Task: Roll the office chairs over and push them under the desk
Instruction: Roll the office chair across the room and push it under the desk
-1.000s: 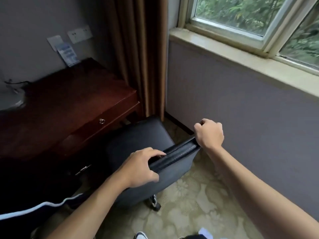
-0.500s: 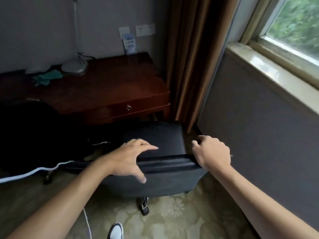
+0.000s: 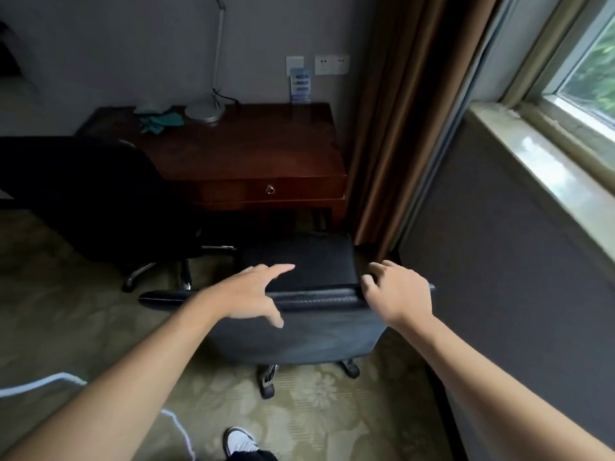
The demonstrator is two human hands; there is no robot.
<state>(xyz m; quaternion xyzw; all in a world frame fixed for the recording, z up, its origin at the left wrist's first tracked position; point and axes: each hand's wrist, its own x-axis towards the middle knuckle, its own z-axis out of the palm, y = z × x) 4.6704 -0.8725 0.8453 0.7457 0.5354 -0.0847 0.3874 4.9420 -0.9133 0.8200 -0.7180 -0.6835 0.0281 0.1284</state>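
Two black office chairs face the dark wooden desk (image 3: pixel 253 151) — near chair (image 3: pixel 299 331) at its right end, far chair (image 3: pixel 86 197) left.

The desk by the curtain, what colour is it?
The desk is dark reddish-brown polished wood, seen best in the head view.

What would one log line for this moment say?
step: pushing chair toward desk | left hand: open, resting on backrest top | right hand: curled over backrest top | seat: not yet under desk

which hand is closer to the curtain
Right. The right hand rests on the chair back's top edge at the end just below the curtain; the left hand lies open further along that edge, toward the other chair.
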